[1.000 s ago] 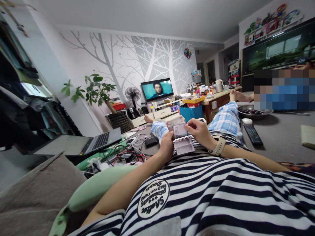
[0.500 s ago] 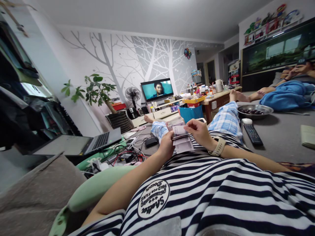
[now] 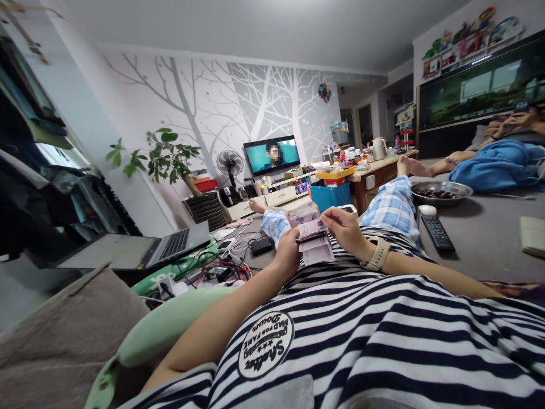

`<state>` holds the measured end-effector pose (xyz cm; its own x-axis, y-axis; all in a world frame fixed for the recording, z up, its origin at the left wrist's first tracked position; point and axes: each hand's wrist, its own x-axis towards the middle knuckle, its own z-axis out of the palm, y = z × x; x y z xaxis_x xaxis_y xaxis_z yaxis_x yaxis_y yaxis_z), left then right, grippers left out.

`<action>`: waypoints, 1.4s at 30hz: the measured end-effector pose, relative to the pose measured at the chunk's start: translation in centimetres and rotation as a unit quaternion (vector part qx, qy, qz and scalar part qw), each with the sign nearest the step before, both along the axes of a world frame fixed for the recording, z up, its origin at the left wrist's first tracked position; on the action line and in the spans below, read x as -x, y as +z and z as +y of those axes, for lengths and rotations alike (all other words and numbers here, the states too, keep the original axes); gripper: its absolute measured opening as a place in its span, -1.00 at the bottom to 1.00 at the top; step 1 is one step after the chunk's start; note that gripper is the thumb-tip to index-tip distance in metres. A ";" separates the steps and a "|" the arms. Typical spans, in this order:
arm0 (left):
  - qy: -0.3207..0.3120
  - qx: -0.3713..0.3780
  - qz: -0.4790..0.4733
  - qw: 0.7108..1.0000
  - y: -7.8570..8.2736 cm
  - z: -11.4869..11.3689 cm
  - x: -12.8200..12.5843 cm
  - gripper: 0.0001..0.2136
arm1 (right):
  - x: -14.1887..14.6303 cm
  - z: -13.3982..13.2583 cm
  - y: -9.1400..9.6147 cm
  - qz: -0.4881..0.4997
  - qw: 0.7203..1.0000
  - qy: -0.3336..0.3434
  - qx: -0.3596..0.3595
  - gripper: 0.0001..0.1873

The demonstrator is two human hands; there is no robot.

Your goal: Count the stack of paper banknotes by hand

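I lie back in a black-and-white striped shirt with a wad of banknotes [image 3: 314,245] held over my lap. My left hand [image 3: 288,253] is closed round the left side of the wad, thumb on top. My right hand [image 3: 346,228], a pale watch on its wrist, pinches the top notes at their right edge. The upper part of the wad [image 3: 303,215] fans up behind the bent notes. My legs in blue checked trousers [image 3: 392,207] stretch out beyond the hands.
An open laptop [image 3: 170,245] and tangled cables [image 3: 221,267] lie at my left, a green cushion [image 3: 170,324] under my arm. A remote [image 3: 436,230], a metal dish [image 3: 440,192] and another person under a blue blanket [image 3: 496,162] are at right. The TV [image 3: 272,154] stands ahead.
My right hand has folded the top notes down toward me, so the upright note now lies bent over the wad. Both hands stay in the same spot.
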<state>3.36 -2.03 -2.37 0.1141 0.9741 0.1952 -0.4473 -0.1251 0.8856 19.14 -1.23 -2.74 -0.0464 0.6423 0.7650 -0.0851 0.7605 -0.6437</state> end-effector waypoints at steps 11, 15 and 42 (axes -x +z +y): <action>0.046 -0.011 -0.002 0.999 0.5 -0.7 -0.2 -0.86 | 0.1 0.0 0.0 -0.055 0.998 0.015 0.006 -0.54; 0.054 -0.010 0.016 0.998 0.5 -0.9 -0.2 -0.87 | 0.0 0.1 0.1 -0.046 0.998 -0.050 0.000 -0.56; 0.056 -0.012 0.020 0.998 0.2 -0.6 -0.2 -0.85 | -0.2 0.8 0.1 -0.049 0.995 -0.082 0.037 -0.70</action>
<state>3.53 -2.67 -2.15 0.0129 0.9765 0.2153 -0.3946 -0.1929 0.8984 19.37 -0.43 -2.63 -0.0096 0.7019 0.7123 0.1019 0.7093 -0.6975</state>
